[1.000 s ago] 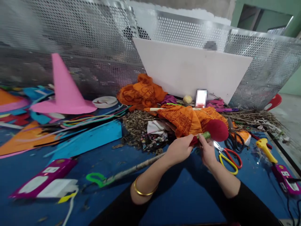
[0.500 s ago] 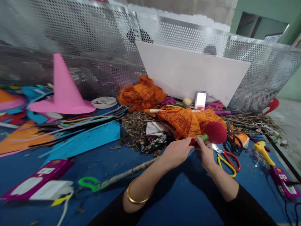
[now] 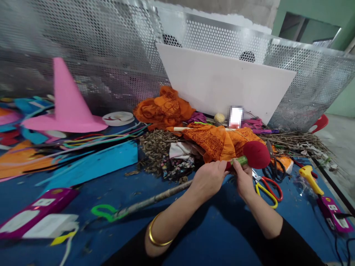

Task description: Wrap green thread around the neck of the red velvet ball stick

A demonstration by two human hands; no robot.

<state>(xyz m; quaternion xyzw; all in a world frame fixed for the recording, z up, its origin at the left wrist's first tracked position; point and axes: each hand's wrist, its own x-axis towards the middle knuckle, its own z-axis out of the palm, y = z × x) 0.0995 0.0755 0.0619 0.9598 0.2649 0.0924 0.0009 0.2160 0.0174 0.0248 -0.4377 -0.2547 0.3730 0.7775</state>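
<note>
Red ball (image 3: 256, 154) now sits slightly nearer the black scissors (image 3: 273, 160). Stick (image 3: 156, 198) apparently runs near-left from the ball. Right hand (image 3: 244, 181), nearer the ball, has fingers clasped on the green band (image 3: 242, 161); left hand (image 3: 208, 180) grasps the red wrap (image 3: 229, 166) farther back. Beyond the ball: white board (image 3: 222, 79), perforated screen (image 3: 301, 70); beneath, blue bench (image 3: 233, 236).

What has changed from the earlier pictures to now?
Very little. The view has shifted slightly, so the pink hat appears nearer the picture's left edge. The gold bracelet sits a bit farther left and lower. Nothing was taken up or let go: the left hand and right hand still hold the red-headed piece near its green band. The red-and-yellow scissors stay put.
</note>
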